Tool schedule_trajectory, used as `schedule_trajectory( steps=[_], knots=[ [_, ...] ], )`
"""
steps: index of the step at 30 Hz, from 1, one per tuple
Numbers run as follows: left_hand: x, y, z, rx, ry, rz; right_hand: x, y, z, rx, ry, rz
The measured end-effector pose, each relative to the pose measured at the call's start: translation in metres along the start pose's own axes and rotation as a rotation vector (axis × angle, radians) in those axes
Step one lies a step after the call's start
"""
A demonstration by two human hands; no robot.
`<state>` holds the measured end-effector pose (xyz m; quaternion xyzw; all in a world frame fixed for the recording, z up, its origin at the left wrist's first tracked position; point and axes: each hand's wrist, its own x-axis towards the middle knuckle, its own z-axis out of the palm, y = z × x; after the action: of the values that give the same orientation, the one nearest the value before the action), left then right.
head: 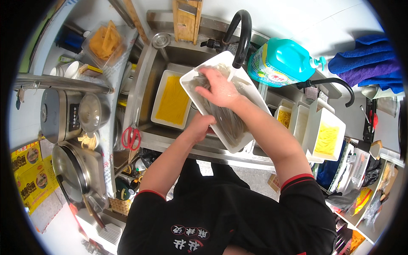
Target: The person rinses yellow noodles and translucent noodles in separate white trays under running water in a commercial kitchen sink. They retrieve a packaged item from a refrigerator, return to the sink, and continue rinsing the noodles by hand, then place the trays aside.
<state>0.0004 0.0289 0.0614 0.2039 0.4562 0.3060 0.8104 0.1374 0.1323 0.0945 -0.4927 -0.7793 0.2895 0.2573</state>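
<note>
My left hand (203, 127) grips the lower left edge of a white rectangular tub (188, 83), which is held slanted over the sink. Translucent greyish noodles (224, 119) lie in the tub with water. Above them my right hand (218, 89) rests with spread fingers, its thumb apart; whether it grips any noodles cannot be told. From the black faucet (244, 35) water runs into the tub's upper part beside my right hand. A second white tub, holding yellow noodles (172, 100), sits in the sink basin (145, 108) to the left.
A turquoise detergent jug (280, 63) stands behind the sink at the right. White tubs (339, 127), some with yellow noodles, stand over the sink's right side. Red-handled scissors (131, 138) hang at the left rim. A wooden slicer (187, 24) leans at the back, near a metal strainer (161, 40).
</note>
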Motion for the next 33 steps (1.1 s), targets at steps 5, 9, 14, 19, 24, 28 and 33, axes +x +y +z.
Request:
schedule_trajectory(
  steps=[5, 9, 14, 19, 24, 28, 33],
  knots=[
    [0.004, -0.001, 0.003, -0.026, -0.047, 0.074, 0.002, 0.004, 0.011, -0.239, -0.027, -0.341],
    [0.003, -0.005, -0.001, -0.036, -0.023, 0.005, 0.005, 0.012, 0.011, -0.414, -0.112, -0.100],
    [0.011, -0.011, -0.008, -0.110, -0.020, -0.024, -0.002, 0.001, 0.018, -0.367, -0.079, 0.254],
    [0.011, -0.006, -0.009, -0.084, 0.004, 0.021, -0.011, -0.003, 0.007, -0.320, 0.008, 0.185],
    [0.002, 0.010, -0.009, -0.108, -0.018, 0.064, -0.025, 0.010, -0.021, -0.324, 0.049, 0.261],
    [0.004, 0.011, -0.010, -0.126, -0.031, 0.072, -0.025, 0.001, -0.034, -0.454, -0.202, 0.374],
    [0.013, -0.006, -0.012, -0.076, 0.060, -0.023, 0.004, -0.011, -0.017, -0.286, -0.172, 0.447]
  ],
)
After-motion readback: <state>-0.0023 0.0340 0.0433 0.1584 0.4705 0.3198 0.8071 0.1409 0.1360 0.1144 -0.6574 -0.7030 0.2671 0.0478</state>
